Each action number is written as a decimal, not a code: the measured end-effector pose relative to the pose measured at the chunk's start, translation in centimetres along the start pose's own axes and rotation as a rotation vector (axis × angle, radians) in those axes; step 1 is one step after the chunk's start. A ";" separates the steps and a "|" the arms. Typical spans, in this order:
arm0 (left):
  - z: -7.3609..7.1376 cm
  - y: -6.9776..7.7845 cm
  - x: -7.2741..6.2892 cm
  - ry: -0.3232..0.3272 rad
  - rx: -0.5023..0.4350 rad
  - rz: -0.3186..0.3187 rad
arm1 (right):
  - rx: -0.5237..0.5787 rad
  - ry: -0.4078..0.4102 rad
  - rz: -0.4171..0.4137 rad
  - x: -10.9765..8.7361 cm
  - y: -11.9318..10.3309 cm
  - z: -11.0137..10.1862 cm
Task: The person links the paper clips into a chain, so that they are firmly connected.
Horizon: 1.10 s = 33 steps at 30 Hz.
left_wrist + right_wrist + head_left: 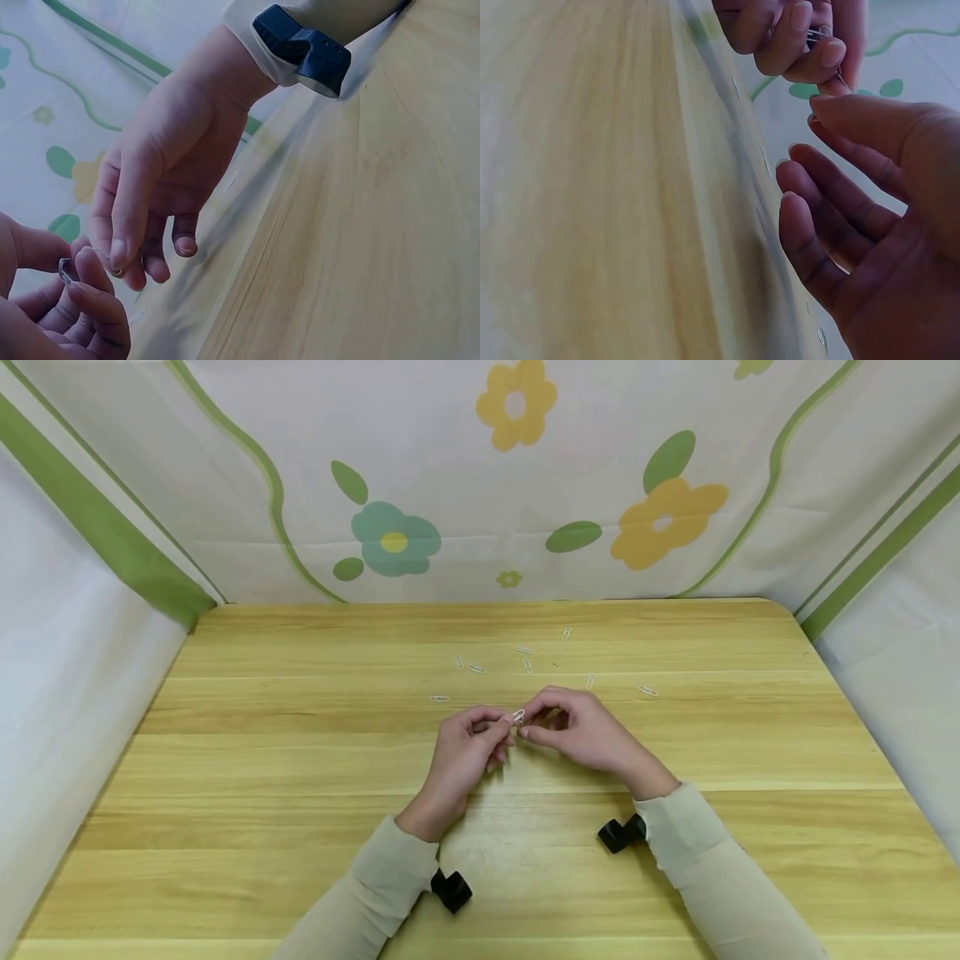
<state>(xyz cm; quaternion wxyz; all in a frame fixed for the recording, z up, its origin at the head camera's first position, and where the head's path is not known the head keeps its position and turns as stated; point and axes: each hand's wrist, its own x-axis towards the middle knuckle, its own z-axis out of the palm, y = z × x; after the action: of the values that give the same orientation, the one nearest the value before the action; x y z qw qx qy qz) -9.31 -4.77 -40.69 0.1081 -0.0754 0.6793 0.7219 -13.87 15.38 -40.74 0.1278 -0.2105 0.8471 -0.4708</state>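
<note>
Just above the table, my left hand [459, 758] holds small silvery-white paper clips [518, 717] between thumb and fingers. In the right wrist view, thin wire loops [817, 34] show among the left fingers. My right hand [592, 732] meets it from the right, its thumb and forefinger pinching the end of a paper clip. Its other fingers are spread loosely in the right wrist view. A bent piece of clip wire [65, 271] appears at the left fingertips in the left wrist view. Fingers partly hide how the clips are joined.
Several loose paper clips lie scattered beyond the hands, among them one at the left [439, 698], one at the right [648, 690] and one farthest back [566, 632]. The wooden table [225, 760] ends at a flower-patterned cloth [450, 460], with cloth at both sides too.
</note>
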 end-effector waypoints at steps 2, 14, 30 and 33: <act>0.0 0.1 0.0 -0.004 -0.011 -0.005 | 0.001 -0.007 0.003 0.0 0.1 -0.1; -0.2 -0.3 0.6 -0.001 -0.019 -0.001 | 0.163 0.070 0.103 -0.1 1.1 -1.9; -0.2 0.1 -0.2 -0.038 0.206 0.096 | 0.150 0.084 0.075 -0.7 -0.4 -3.2; 0.0 0.3 -0.4 -0.136 0.199 0.132 | 0.127 0.029 0.028 -0.7 -1.0 -2.8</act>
<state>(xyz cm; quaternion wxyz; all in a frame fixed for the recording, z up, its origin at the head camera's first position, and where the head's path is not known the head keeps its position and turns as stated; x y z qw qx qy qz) -9.02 -4.82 -40.31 0.1130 0.0295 0.7420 0.6601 -14.12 17.32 -38.43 0.1352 -0.1836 0.8201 -0.5248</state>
